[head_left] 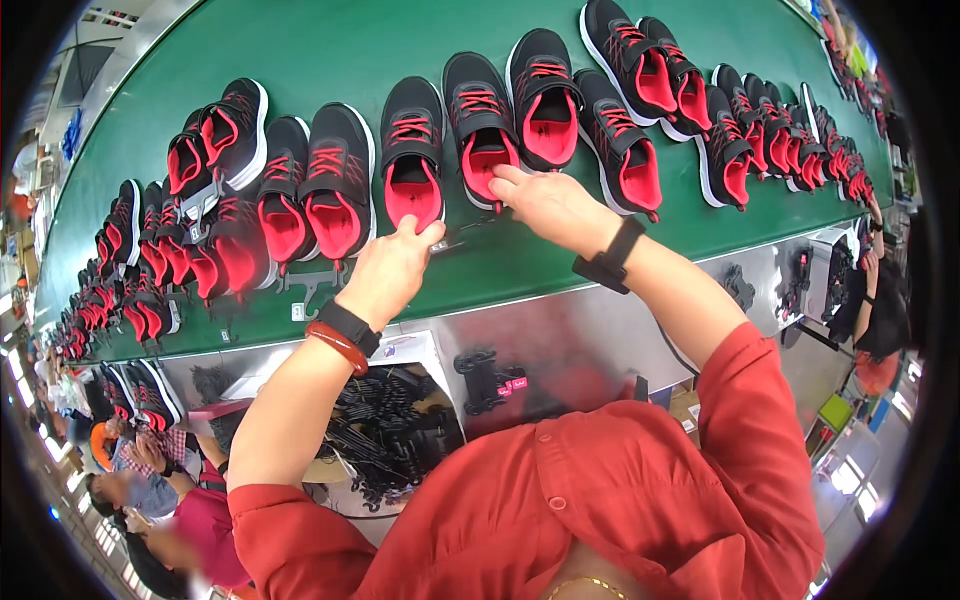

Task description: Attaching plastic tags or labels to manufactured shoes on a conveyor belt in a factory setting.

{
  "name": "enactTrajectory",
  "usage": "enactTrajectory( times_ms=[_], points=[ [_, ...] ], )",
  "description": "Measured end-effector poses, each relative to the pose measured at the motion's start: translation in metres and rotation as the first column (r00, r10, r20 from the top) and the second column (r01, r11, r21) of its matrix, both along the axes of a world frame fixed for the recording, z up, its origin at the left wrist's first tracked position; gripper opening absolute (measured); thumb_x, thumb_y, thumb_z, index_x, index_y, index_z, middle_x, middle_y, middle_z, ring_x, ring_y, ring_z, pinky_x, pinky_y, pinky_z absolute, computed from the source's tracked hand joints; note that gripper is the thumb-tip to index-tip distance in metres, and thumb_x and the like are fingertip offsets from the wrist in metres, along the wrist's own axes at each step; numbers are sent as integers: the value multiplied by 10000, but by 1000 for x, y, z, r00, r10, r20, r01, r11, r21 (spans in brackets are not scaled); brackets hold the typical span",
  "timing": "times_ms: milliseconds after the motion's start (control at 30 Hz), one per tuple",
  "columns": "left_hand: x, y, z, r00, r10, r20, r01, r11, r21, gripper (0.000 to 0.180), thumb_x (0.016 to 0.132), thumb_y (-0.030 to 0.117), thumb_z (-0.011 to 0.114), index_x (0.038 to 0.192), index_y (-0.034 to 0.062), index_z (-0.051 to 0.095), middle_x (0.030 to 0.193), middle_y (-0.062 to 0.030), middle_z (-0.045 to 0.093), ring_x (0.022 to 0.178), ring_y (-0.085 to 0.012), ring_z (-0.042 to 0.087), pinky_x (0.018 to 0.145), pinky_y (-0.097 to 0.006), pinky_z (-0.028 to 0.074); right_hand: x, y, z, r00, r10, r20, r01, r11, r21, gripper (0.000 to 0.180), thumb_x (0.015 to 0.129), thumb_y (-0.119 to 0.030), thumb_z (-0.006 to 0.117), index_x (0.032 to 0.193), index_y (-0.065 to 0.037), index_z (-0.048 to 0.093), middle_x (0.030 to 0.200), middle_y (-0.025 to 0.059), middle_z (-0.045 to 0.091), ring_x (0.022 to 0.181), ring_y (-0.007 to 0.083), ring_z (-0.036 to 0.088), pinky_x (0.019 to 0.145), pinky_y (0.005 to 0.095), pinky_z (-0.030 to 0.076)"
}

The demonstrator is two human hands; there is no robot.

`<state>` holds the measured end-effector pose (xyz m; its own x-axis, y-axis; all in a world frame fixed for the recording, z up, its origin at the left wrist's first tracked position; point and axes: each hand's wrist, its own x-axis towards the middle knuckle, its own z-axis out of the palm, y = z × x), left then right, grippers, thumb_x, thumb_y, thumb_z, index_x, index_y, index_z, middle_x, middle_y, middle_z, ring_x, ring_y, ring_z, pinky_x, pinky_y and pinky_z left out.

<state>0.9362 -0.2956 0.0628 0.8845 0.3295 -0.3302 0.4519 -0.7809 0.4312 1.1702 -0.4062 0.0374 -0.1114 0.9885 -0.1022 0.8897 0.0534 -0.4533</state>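
Before me stands a row of black sneakers with red laces and red linings, toes pointing away. My left hand [390,268] pinches the heel of one sneaker [412,108], thumb and finger at its collar. Beside it, my right hand [560,208] grips the heel edge of a second sneaker [474,80], its fingertips at the red opening. Just right of that pair stands another sneaker [540,62], touched by neither hand. To the left of my left hand is a further pair, its nearer sneaker [340,135] closest to my wrist.
The sneakers rest on a green conveyor belt [330,45] with a metal edge. More sneakers [738,150] line both sides. Beneath the edge, a box holds black plastic hangers [385,430]. One hanger [312,295] lies on the belt. Co-workers sit at the lower left [205,520] and far right [882,300].
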Motion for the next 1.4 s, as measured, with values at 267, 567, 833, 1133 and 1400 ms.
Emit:
enactTrajectory(
  times_ms=[267, 567, 833, 1133, 1400],
  points=[
    [-7, -9, 0, 984, 179, 20, -178, 983, -42, 294, 855, 4, 521, 1141, 67, 543, 1017, -203, 570, 806, -422, 631, 694, -498, 521, -7, 12, 11, 981, 117, 153, -136, 983, 124, 200, 744, -219, 728, 839, -115, 586, 841, 61, 556, 809, 242, 582, 685, 384, 458],
    [0, -14, 6, 974, 215, -71, -219, 974, -60, 312, 842, -29, 520, 1139, 56, 560, 1097, -206, 567, 887, -431, 627, 757, -480, 526, -18, 25, 12, 944, 173, 280, -216, 968, 128, 50, 789, -189, 632, 790, -153, 667, 749, 33, 599, 794, 196, 608, 675, 351, 423],
    [6, -8, -8, 971, 58, 234, -12, 981, -194, 646, 731, -166, 434, 1309, 101, 544, 1476, -311, 276, 1264, -475, 458, 1015, -419, 437, -1, -13, -8, 979, -19, -203, 74, 961, 268, 372, 741, -73, 679, 1107, -86, 613, 1121, 123, 591, 1000, 300, 602, 823, 405, 490],
    [87, -23, 33, 971, 70, 228, -97, 989, 109, 478, 795, -125, 507, 1223, 63, 602, 1293, -154, 532, 1176, -345, 550, 971, -383, 462, 155, -258, 31, 710, -692, -135, 705, 698, 129, 167, 781, -109, 711, 901, -73, 601, 842, 88, 587, 817, 290, 589, 721, 398, 492],
    [165, -30, -7, 994, 87, 62, -98, 975, 199, 312, 814, -55, 521, 1117, 3, 568, 1212, -149, 550, 1015, -376, 605, 810, -437, 515, 234, -403, 40, 759, -633, 153, 647, 704, -293, 509, 650, -53, 788, 1119, -62, 588, 1048, 133, 577, 1032, 340, 553, 886, 426, 468]
  ],
)
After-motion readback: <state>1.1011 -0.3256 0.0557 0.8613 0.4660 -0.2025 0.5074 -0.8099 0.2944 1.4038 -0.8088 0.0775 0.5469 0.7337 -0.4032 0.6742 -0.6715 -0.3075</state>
